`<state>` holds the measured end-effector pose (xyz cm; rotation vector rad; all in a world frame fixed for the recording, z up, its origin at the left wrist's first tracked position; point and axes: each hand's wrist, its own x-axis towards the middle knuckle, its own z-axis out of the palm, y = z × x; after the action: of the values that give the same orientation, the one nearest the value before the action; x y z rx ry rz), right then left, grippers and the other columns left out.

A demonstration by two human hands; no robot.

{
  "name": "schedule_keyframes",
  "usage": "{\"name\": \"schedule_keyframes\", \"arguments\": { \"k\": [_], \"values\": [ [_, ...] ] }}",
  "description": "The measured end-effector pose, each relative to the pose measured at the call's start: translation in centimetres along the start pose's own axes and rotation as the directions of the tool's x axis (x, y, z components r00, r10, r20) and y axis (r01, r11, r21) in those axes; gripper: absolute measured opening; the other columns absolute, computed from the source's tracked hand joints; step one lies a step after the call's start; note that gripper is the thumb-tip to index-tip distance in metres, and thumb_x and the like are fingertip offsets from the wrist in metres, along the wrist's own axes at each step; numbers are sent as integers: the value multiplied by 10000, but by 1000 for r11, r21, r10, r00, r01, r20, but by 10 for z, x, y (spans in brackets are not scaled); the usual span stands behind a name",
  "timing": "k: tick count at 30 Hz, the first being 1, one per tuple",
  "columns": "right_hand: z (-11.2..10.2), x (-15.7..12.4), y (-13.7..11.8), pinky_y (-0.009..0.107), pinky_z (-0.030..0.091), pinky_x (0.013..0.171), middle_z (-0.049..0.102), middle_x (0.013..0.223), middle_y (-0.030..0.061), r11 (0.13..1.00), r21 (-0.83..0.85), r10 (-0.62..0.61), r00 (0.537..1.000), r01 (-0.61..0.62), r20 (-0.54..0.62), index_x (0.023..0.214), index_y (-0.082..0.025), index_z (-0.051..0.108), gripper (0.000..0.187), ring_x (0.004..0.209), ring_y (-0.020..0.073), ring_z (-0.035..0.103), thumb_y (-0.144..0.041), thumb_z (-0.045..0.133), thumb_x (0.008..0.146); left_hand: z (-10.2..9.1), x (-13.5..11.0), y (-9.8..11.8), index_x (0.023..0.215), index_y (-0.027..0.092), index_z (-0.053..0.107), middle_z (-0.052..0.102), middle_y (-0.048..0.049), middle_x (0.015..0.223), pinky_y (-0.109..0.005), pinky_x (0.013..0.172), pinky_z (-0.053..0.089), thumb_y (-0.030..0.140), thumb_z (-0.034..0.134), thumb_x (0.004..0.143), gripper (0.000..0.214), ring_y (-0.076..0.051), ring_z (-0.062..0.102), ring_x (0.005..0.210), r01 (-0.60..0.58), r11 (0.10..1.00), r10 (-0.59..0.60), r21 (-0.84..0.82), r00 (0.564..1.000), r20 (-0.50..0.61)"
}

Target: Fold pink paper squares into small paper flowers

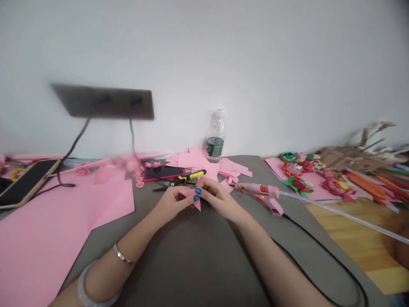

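My left hand and my right hand meet above the grey mat, both pinching one small piece of pink paper. The paper looks folded, with a pointed corner hanging below the thumbs. My thumbs press on it side by side; the other fingertips are mostly hidden behind. Just beyond my hands lie scissors with yellow-and-black handles, their dark blades pointing left. To the right of my right hand rests a pink hot glue gun, a long clear glue stick running out of its back and a small red light glowing.
A plastic bottle stands among pink paper squares by the wall. A phone lies near them; another phone is at far left over large pink sheets. Paper flowers sit at right. The glue gun's black cord loops rightward.
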<state>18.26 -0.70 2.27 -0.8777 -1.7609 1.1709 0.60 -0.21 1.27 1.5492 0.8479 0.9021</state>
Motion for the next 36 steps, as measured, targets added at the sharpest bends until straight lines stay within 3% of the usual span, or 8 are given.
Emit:
{"name": "schedule_keyframes", "arguments": {
  "k": [3, 9, 14, 20, 23, 26, 32, 36],
  "values": [
    [3, 1, 1, 270, 314, 605, 419, 702, -21, 1000, 15, 6, 1000, -6, -10, 742, -210, 451, 359, 646, 141, 393, -518, 532, 907, 0, 0, -1, 607, 147, 625, 569, 5, 601, -229, 567, 382, 454, 688, 771, 354, -118, 471, 579, -34, 999, 33, -33, 999, -29],
    [7, 3, 5, 271, 333, 593, 421, 681, -26, 999, 36, -3, 997, 6, -76, 728, -218, 443, 369, 621, 140, 401, -531, 533, 901, 2, 0, 0, 632, 151, 666, 654, -35, 636, -252, 593, 429, 463, 688, 775, 344, -146, 532, 601, 4, 999, -5, -39, 999, -38],
    [10, 4, 7, 270, 374, 578, 469, 656, -26, 995, 94, -18, 997, 24, -71, 741, -221, 459, 371, 599, 142, 445, -546, 547, 895, 1, 0, -1, 591, 155, 663, 664, -37, 646, -259, 657, 445, 436, 676, 796, 348, -157, 569, 652, -56, 998, 55, -31, 998, -39],
    [6, 4, 7, 263, 361, 575, 458, 662, -29, 996, 93, 4, 994, 6, -105, 745, -216, 472, 374, 594, 132, 435, -548, 568, 887, -2, -1, -10, 787, 146, 763, 694, -51, 687, -227, 520, 367, 455, 628, 843, 341, -143, 541, 606, 73, 997, -72, 23, 996, -42],
    [5, 4, 8, 258, 342, 561, 464, 658, -29, 995, 101, 20, 994, -9, -103, 768, -213, 488, 369, 589, 132, 435, -553, 581, 878, -3, -1, -13, 802, 147, 782, 704, -60, 703, -226, 523, 363, 454, 615, 856, 354, -136, 526, 606, 76, 996, -73, 55, 996, -55],
    [4, 4, 10, 260, 318, 558, 468, 657, -26, 998, 63, 23, 990, -14, -142, 784, -205, 518, 354, 591, 131, 424, -539, 594, 871, -3, -2, -10, 812, 142, 791, 714, -75, 704, -225, 519, 373, 466, 624, 837, 366, -137, 527, 598, 77, 997, -76, 21, 995, -67],
    [-1, 5, 13, 267, 316, 556, 519, 653, -8, 999, -18, 46, 980, -50, -192, 780, -179, 625, 251, 576, 129, 437, -425, 658, 819, -3, 0, -5, 819, 127, 796, 717, -88, 669, -219, 501, 398, 470, 643, 790, 377, -140, 549, 571, 96, 995, -96, -8, 995, 15],
    [6, 4, 13, 255, 305, 530, 433, 589, -43, 989, -148, -22, 942, -30, -335, 863, -173, 667, 136, 545, 119, 396, -284, 599, 824, -2, 3, -10, 836, 106, 779, 701, -70, 621, -217, 494, 410, 464, 625, 802, 392, -108, 503, 490, 114, 993, -113, 8, 990, -89]
  ]
}}
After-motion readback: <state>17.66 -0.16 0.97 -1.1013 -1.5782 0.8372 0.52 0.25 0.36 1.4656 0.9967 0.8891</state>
